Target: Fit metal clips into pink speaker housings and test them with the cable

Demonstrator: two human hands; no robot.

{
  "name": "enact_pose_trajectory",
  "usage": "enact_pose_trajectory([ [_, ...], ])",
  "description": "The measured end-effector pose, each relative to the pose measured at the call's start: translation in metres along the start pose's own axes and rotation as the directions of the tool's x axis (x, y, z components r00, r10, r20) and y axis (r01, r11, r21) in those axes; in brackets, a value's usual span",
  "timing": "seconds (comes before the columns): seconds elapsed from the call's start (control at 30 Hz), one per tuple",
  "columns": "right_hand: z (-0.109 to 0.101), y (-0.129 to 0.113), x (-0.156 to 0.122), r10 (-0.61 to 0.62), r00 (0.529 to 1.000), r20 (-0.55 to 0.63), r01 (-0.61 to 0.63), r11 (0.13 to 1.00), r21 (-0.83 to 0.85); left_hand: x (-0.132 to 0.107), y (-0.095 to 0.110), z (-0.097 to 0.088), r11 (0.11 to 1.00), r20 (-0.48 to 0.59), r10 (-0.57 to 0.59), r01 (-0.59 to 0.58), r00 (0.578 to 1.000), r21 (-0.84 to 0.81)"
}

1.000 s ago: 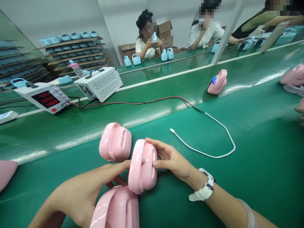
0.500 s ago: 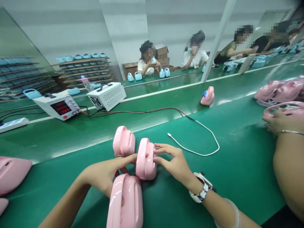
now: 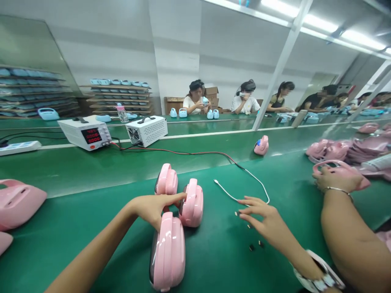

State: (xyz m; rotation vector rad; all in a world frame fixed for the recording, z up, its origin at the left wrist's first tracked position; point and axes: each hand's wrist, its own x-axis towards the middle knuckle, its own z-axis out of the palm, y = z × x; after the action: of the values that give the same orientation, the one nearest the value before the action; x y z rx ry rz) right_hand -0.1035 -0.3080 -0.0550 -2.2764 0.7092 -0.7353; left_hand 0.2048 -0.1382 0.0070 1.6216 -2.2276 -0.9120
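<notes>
Three glossy pink handled devices stand together on the green mat: a far one [image 3: 167,181], a right one [image 3: 193,203] and a near one [image 3: 169,252]. They look like small portable speakers with dark fronts. My left hand [image 3: 151,207] reaches among them, its fingers apart. One fingertip touches the right device, while other fingers are partly hidden behind the near one. To the right, my right hand [image 3: 264,219] pinches a small black piece [image 3: 236,213] with a light end between thumb and finger. Several similar black pieces [image 3: 252,247] lie on the mat below that hand.
A white cable [image 3: 224,191] runs from a power supply [image 3: 87,132] with red digits. Another pink device [image 3: 262,145] stands farther back. Pink housings [image 3: 21,201] sit at left. A co-worker's hand [image 3: 332,179] holds a pink housing at right. Other people work beyond.
My right hand has left the right pink device and moved right to the small black pieces, now showing on the mat. My left hand stays among the devices. The view has tilted up.
</notes>
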Motion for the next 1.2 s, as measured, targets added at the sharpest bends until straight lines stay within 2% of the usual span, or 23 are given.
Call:
enact_pose_trajectory([
  [0.1, -0.014, 0.025, -0.019, 0.050, 0.997, 0.057, -0.042, 0.989, -0.143, 0.003, -0.001, 0.000, 0.992, 0.052, -0.057, 0.062, 0.997, -0.110],
  [0.2, -0.016, 0.035, -0.025, 0.044, 0.998, 0.044, -0.034, 0.976, -0.215, 0.004, -0.001, 0.001, 0.987, 0.052, -0.084, 0.090, 0.995, -0.132],
  [0.33, -0.016, 0.023, -0.015, -0.014, 0.999, -0.033, 0.005, 0.971, -0.240, 0.003, -0.003, 0.003, 0.991, 0.020, -0.063, 0.064, 0.998, -0.114],
  [0.43, -0.014, 0.010, -0.007, -0.045, 0.999, -0.013, 0.041, 0.971, -0.236, 0.003, -0.006, 0.004, 0.992, 0.008, -0.057, 0.057, 0.998, -0.109],
  [0.53, -0.011, 0.004, -0.004, -0.027, 0.999, 0.030, 0.033, 0.974, -0.226, 0.003, -0.007, 0.004, 0.991, 0.017, -0.055, 0.057, 0.998, -0.118],
  [0.77, -0.009, 0.009, -0.008, 0.053, 0.996, 0.066, -0.036, 0.970, -0.239, 0.003, -0.005, 0.004, 0.992, 0.002, -0.064, 0.064, 0.998, -0.112],
  [0.9, -0.009, 0.014, -0.010, 0.043, 0.997, 0.057, -0.028, 0.970, -0.241, 0.002, -0.006, 0.005, 0.995, -0.011, -0.078, 0.077, 0.997, -0.067],
  [1.1, -0.010, 0.013, -0.011, 0.077, 0.993, 0.090, -0.053, 0.969, -0.239, 0.002, 0.000, 0.003, 0.985, 0.032, -0.148, 0.150, 0.989, -0.089],
  [1.2, -0.009, 0.012, -0.011, 0.094, 0.989, 0.111, -0.066, 0.970, -0.236, 0.002, 0.001, 0.003, 0.984, 0.037, -0.140, 0.143, 0.989, -0.104],
])
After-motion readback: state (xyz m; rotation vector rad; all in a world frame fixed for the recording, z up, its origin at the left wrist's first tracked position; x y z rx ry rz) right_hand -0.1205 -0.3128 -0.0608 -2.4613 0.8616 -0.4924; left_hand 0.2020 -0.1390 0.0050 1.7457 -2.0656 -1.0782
